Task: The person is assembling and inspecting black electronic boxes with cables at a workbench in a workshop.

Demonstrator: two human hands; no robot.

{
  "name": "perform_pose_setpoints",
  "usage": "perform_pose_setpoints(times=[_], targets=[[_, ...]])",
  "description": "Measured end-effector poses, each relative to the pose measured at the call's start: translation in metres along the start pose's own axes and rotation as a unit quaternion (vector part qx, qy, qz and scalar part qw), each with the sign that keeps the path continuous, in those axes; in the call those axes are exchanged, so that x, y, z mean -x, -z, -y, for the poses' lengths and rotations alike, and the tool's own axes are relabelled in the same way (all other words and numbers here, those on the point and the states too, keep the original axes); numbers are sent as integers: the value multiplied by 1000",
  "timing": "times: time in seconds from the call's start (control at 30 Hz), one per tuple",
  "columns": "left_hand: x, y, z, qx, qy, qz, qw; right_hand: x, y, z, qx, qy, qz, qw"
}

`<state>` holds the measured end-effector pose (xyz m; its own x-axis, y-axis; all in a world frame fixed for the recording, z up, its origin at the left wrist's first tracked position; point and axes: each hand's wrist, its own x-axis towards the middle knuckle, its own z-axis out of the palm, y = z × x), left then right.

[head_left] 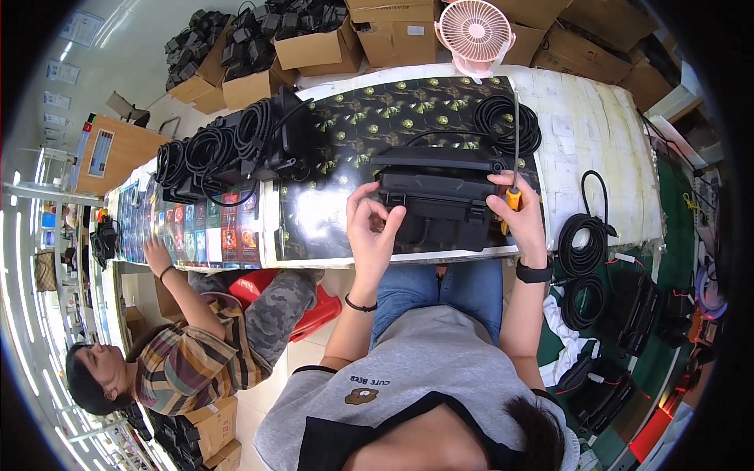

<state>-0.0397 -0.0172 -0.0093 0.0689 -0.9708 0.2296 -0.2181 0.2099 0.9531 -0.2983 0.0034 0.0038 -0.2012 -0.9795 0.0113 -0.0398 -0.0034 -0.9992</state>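
A black plastic box [440,212] with two latches on its near side rests at the front edge of the table before me, its lid-like top part raised. My left hand [372,224] grips its left end, thumb and fingers curled around the corner by the left latch. At the right end, my right hand [522,212] holds an orange-handled screwdriver [513,198], its long shaft upright, while thumb and fingertips touch the box. A black cable runs from behind the box to a coil [509,125] at the far right. The box's inside is mostly hidden.
Black boxes with coiled cables [228,149] stand left on the table [581,141]. A pink fan [475,35] is at the far edge. More cable coils [583,243] and black units lie right. A co-worker [184,345] sits left on a red stool [318,314]. Cartons [314,51] line the back.
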Motion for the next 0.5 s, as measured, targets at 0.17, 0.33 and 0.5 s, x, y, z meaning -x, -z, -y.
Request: perform_pose_setpoints(times=[0.17,0.33,0.5], targets=[[-12,-9,-1,102,31,-45,993,-6,2,-3,34,40,31,998],[-25,-11,-6,9,27,-22,999,-8,7,-6,59,59,48,995],[-32,-12,1,-78,-49,-6,996,-9,8,-7,70,81,49,993]])
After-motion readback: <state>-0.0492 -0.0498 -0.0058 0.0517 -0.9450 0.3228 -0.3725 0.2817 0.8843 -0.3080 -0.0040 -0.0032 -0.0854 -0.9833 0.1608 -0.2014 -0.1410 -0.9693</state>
